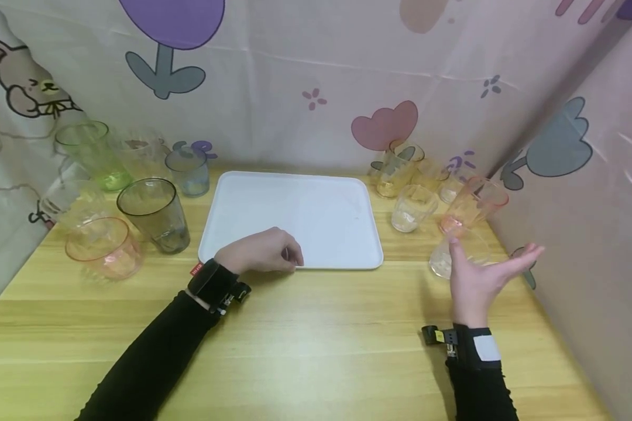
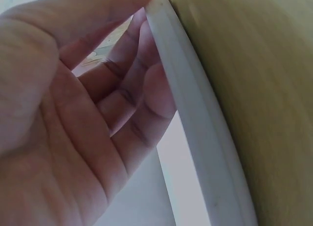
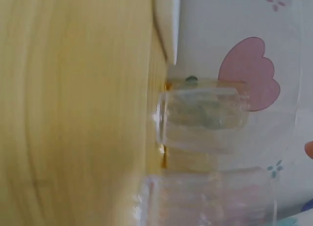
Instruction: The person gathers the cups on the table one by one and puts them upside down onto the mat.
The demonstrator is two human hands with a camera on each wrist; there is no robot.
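Observation:
A white tray (image 1: 295,219) lies on the wooden table. My left hand (image 1: 263,250) is at its front edge; in the left wrist view, the fingers (image 2: 132,84) curl against the inner side of the tray's rim (image 2: 195,118) and the thumb meets the rim from the other side, pinching it. On the right, my right hand (image 1: 476,286) is raised with thumb and fingers spread, holding nothing. Just behind it stands a clear glass (image 1: 442,260), partly hidden by the hand. A pink glass (image 1: 471,207) is farther back, beside a small clear glass (image 1: 408,213).
At the back right are yellow glasses (image 1: 395,175). Left of the tray several glasses stand together: a grey one (image 1: 160,225), a pink one (image 1: 113,257), a green one (image 1: 97,158) and a bluish one (image 1: 192,175). A patterned curtain (image 1: 274,105) hangs behind the table.

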